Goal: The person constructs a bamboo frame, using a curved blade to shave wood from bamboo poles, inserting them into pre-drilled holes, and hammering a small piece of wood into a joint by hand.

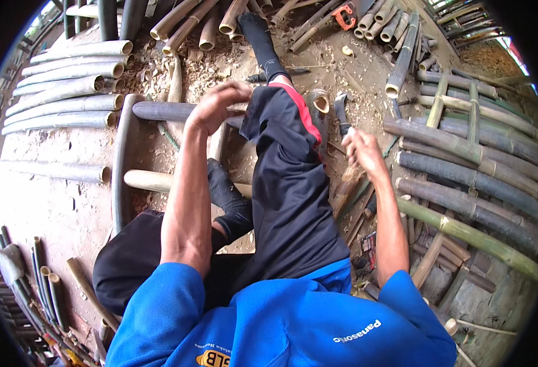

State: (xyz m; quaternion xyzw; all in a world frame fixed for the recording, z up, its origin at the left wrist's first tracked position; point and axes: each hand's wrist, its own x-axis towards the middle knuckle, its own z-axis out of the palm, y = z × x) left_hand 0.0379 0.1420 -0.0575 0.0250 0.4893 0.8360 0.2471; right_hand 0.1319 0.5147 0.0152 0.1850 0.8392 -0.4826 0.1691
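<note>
My left hand (219,105) hovers over a low bamboo frame, fingers loosely bent and thumb apart, with nothing visible in it. Under it passes a dark bamboo rail (162,111), joined to a curved upright (124,159). A pale rail (149,180) runs lower in the same frame. To the right of my leg, my right hand (365,154) has its fingers curled together; what is in them I cannot make out. Just beyond its fingertips is a dark-bladed knife (340,110), and whether they touch its handle is unclear. A split bamboo piece (321,103) stands beside the knife.
Cut bamboo lengths (67,85) lie in a row at the left. More bamboo poles (465,165) are stacked at the right, with a long green pole (471,237). An orange-handled saw (345,17) lies at the far side. Wood shavings (153,73) cover the ground.
</note>
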